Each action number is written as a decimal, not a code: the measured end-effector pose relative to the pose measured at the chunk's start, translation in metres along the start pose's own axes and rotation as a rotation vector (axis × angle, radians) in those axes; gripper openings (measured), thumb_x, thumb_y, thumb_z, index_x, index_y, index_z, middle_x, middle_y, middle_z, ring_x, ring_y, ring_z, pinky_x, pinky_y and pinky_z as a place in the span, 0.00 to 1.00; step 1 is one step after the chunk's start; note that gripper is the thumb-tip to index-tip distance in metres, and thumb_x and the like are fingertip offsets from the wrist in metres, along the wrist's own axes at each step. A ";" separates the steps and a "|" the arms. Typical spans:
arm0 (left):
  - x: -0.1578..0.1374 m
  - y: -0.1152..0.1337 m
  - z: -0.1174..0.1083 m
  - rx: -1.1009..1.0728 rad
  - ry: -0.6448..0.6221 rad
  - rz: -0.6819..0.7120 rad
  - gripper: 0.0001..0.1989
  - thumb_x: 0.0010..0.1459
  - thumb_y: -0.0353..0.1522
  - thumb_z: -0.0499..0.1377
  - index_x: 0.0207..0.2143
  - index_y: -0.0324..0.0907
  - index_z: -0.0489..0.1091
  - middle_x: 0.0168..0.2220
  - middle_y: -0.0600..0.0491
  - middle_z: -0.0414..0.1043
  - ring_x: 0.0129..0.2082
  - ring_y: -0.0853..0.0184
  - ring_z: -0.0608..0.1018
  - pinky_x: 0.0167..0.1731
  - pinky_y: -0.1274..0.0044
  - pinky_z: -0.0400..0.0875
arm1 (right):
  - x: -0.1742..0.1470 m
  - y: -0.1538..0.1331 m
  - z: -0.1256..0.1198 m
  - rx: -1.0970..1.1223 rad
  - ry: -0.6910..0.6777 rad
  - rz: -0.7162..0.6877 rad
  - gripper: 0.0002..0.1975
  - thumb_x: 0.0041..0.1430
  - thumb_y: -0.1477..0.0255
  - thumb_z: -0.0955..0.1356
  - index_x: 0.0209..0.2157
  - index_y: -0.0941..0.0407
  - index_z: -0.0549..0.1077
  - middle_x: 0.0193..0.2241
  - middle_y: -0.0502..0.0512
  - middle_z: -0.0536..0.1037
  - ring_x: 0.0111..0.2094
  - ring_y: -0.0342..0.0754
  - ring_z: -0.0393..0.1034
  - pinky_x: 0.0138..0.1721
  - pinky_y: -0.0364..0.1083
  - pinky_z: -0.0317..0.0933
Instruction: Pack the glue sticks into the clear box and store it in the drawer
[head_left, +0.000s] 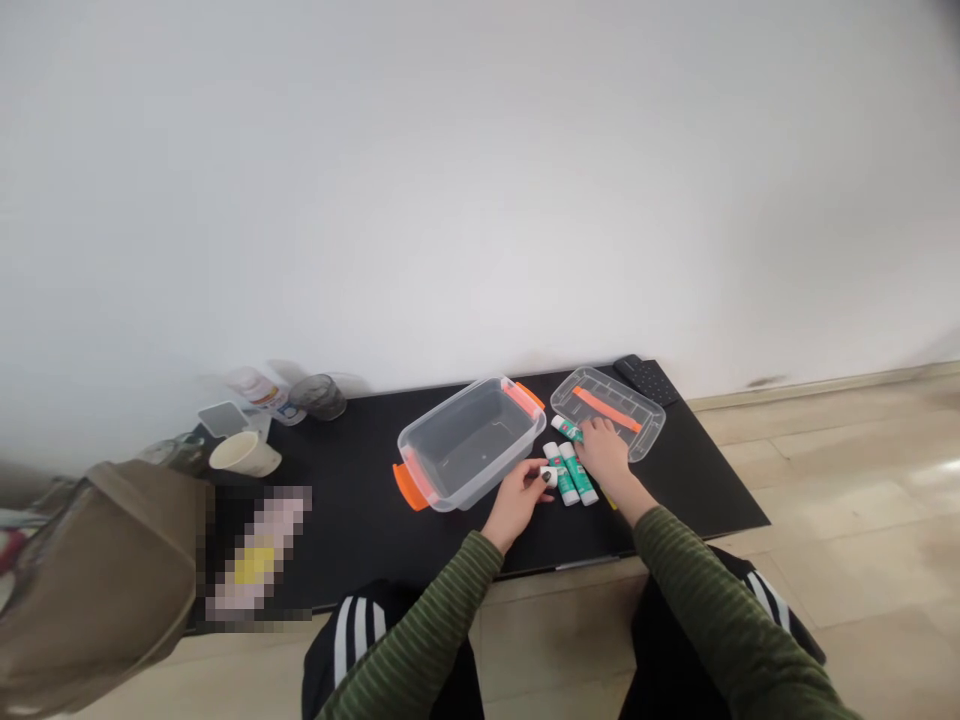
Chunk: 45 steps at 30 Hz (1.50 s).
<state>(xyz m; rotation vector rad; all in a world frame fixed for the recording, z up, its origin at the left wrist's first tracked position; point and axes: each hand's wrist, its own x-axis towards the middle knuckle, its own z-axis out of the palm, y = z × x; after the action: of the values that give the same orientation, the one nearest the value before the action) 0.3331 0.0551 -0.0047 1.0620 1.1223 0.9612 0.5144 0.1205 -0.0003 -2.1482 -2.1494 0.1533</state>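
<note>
The right hand (604, 456) has its fingers on a glue stick (565, 427), whose long axis runs out leftward from under them; whether they grip it, I cannot tell. The left hand (517, 498) pinches a small white piece (550, 478), just beside 2 more glue sticks (562, 474), green-labelled with white ends, lying parallel on the black table (337, 535), right of the clear box (480, 490).

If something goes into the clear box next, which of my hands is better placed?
Likely your left hand: it's beside the open box, gripping a white piece. Your right hand is farther, at a green-and-white tube near the lid.
</note>
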 end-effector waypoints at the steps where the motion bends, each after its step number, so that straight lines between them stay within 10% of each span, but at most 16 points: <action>1: 0.000 0.000 0.001 -0.095 -0.006 -0.042 0.16 0.56 0.37 0.63 0.45 0.38 0.71 0.40 0.46 0.74 0.37 0.65 0.78 0.37 0.73 0.76 | 0.001 -0.001 0.000 -0.004 -0.001 0.006 0.12 0.62 0.70 0.64 0.46 0.58 0.70 0.46 0.63 0.71 0.52 0.55 0.60 0.38 0.46 0.62; 20: -0.003 0.019 0.003 -0.638 0.045 -0.223 0.06 0.61 0.29 0.59 0.40 0.36 0.71 0.41 0.43 0.79 0.41 0.63 0.82 0.44 0.75 0.75 | -0.006 0.011 -0.005 0.263 0.072 0.043 0.15 0.64 0.74 0.61 0.50 0.58 0.71 0.45 0.62 0.76 0.49 0.54 0.68 0.45 0.48 0.62; 27: -0.003 0.022 0.004 -0.712 0.041 -0.228 0.10 0.64 0.32 0.56 0.41 0.34 0.73 0.41 0.42 0.79 0.41 0.63 0.82 0.43 0.76 0.75 | -0.044 0.019 -0.029 0.832 0.053 -0.212 0.16 0.58 0.72 0.65 0.49 0.53 0.73 0.46 0.54 0.79 0.45 0.48 0.73 0.47 0.47 0.65; 45: -0.016 0.021 0.007 -0.531 -0.018 -0.099 0.20 0.48 0.34 0.70 0.45 0.39 0.78 0.43 0.47 0.78 0.40 0.67 0.79 0.47 0.71 0.74 | -0.080 0.036 -0.042 0.603 0.210 -0.615 0.16 0.63 0.74 0.65 0.50 0.50 0.75 0.46 0.58 0.77 0.47 0.52 0.71 0.49 0.53 0.68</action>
<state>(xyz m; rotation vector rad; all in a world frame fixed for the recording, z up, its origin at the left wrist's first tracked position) 0.3354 0.0433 0.0199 0.5775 0.8278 1.0886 0.5557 0.0407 0.0362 -1.0887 -2.1572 0.4296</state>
